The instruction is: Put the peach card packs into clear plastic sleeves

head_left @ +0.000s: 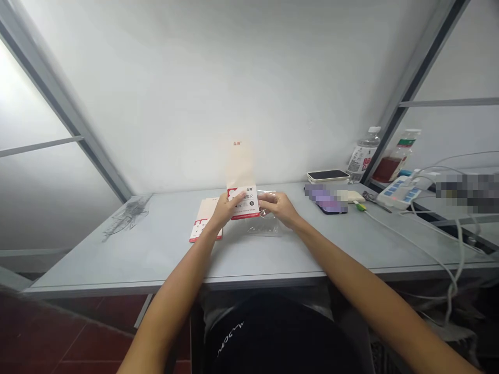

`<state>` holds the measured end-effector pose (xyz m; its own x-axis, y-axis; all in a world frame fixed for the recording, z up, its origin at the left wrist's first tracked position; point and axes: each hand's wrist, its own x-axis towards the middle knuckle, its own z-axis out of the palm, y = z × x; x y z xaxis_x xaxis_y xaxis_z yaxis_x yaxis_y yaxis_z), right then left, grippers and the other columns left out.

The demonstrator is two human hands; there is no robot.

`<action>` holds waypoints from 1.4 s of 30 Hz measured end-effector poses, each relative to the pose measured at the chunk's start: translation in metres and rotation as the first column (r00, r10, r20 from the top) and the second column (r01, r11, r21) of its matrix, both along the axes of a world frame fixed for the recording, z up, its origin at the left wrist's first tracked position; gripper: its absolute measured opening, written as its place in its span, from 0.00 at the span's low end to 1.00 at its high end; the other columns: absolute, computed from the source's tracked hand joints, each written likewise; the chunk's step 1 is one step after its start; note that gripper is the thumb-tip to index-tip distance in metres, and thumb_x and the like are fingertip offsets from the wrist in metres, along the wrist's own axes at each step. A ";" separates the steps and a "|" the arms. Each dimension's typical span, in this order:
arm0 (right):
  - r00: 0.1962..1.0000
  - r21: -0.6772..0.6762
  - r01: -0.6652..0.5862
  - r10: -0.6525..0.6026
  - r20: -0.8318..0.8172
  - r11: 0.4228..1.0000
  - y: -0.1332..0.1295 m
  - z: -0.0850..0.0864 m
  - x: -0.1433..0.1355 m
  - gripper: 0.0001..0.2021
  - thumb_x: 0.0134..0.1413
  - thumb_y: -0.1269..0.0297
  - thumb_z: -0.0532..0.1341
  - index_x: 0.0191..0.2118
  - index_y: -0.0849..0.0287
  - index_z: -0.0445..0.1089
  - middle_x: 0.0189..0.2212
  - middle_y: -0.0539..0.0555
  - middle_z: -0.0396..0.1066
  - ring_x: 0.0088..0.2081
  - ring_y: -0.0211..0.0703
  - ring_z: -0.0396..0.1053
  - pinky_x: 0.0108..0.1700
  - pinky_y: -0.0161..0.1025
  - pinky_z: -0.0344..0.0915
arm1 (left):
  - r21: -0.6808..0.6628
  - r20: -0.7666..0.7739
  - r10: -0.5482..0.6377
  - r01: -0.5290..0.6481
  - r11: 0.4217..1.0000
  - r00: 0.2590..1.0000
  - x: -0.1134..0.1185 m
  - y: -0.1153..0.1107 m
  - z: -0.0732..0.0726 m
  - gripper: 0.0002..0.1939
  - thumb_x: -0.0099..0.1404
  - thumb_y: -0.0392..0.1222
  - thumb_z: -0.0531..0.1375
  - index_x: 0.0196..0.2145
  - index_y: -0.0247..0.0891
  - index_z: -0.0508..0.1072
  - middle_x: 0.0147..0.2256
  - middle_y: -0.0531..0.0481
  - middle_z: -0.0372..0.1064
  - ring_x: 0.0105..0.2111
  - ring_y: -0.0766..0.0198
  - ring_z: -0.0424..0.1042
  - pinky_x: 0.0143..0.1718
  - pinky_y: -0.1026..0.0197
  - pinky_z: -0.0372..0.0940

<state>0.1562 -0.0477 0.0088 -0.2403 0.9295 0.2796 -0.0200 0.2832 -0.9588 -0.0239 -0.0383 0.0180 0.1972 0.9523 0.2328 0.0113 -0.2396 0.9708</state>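
Observation:
My left hand [223, 209] is closed on a white and red printed card sleeve [249, 203], thumb on its front. A long cream flap [239, 163] of the sleeve stands up behind it. At the sleeve's right edge my right hand [284, 209] pinches a clear, shiny plastic piece [267, 192]; its exact kind I cannot make out. Below the hands, more clear plastic [262, 228] shows faintly near the grey tabletop [163, 259]. Several similar white and red card sleeves [205, 213] lie beside my left hand, partly covered by the forearm.
On the right are a phone [328, 175], a purple blurred item [325, 199], a clear bottle [363, 153], a bottle of reddish liquid [393, 161] and a power strip [401, 192] with white cables [405, 244]. Dark scribbles [130, 213] mark the left. A wall [234, 93] stands behind.

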 end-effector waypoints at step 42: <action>0.954 -0.092 0.075 -0.098 -0.282 0.993 0.007 -0.008 -0.008 0.15 0.37 0.57 0.69 0.34 0.60 0.76 0.30 0.54 0.76 0.34 0.47 0.73 0.40 0.45 0.70 | 0.019 0.107 0.168 -0.171 0.985 0.980 0.018 0.005 -0.017 0.20 0.55 0.57 0.58 0.31 0.34 0.70 0.30 0.45 0.72 0.31 0.60 0.71 0.32 0.59 0.65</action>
<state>0.1481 -0.0408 0.0009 -0.0784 0.9651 0.2498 -0.2753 0.2198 -0.9359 -0.0059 -0.0337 0.0007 0.0065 0.9627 0.2707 -0.0475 -0.2701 0.9617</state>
